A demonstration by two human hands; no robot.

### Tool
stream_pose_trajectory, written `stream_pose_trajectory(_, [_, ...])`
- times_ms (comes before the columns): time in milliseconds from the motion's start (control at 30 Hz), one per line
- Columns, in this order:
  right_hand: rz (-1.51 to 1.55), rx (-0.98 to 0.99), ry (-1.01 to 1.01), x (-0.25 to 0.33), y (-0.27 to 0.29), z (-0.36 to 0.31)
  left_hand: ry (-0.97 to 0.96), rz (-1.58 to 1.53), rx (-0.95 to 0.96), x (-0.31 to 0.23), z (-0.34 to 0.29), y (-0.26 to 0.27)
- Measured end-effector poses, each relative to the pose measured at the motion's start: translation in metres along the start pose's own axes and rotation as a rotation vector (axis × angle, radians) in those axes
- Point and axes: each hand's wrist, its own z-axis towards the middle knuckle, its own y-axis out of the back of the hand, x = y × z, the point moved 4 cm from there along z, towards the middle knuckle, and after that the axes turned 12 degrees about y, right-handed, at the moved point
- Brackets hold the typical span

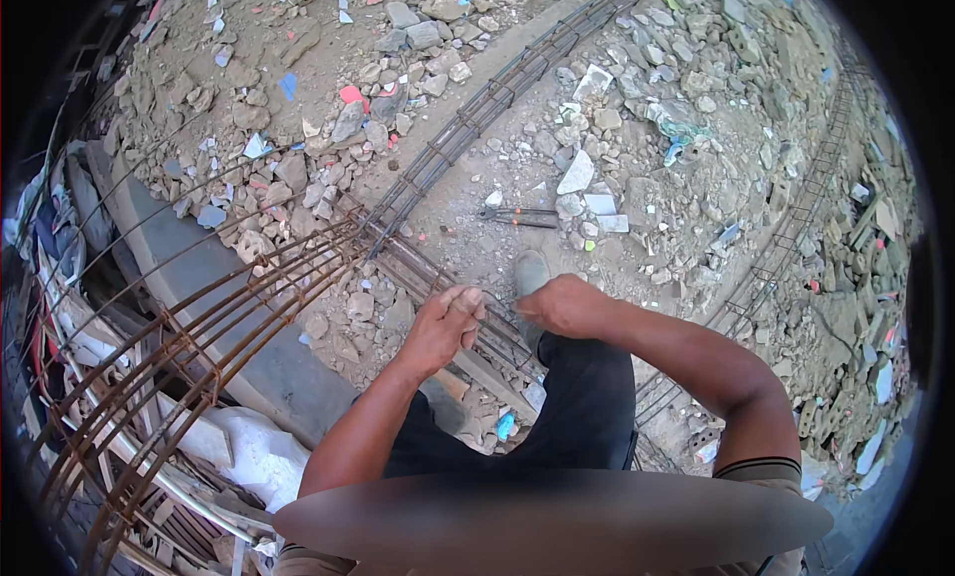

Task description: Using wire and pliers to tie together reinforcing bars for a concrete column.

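Note:
I stand on rubble and look down at my own hands, held close together at waist height. My left hand (443, 327) is curled into a loose fist with the fingertips pinched together. My right hand (559, 305) is closed too, knuckles up, a short gap to the right of the left. Whether anything thin runs between them is too small to tell. Below them lies a long narrow rebar cage (477, 113) that runs up and away to the right. My grey shoe (530, 274) shows just above the hands. A pair of long-handled pliers (519, 216) lies on the ground beyond the shoe.
A large curved cage of rusty rebar (199, 357) fills the lower left, beside a grey concrete kerb (269, 362). Another narrow rebar cage (796, 208) runs along the right. Broken stones, tile shards and scraps of paper (597, 158) litter the dirt all around.

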Motion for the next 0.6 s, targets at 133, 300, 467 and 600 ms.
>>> stream_pose_trajectory(133, [0.216, 0.027, 0.181, 0.079, 0.076, -0.016, 0.171, 0.14, 0.02, -0.013, -0.036, -0.011])
stream_pose_trajectory(300, [0.148, 0.007, -0.006, 0.048, 0.117, -0.072, 0.062, 0.14, 0.056, -0.089, -0.097, -0.074])
stream_pose_trajectory(467, [0.376, 0.053, 0.259, 0.146, 0.174, -0.053, 0.313, 0.098, -0.175, -0.07, -0.152, -0.057])
stream_pose_trajectory(600, [0.288, 0.139, 0.163, 0.098, 0.171, -0.079, 0.014, 0.383, -0.177, -0.133, -0.199, -0.121])
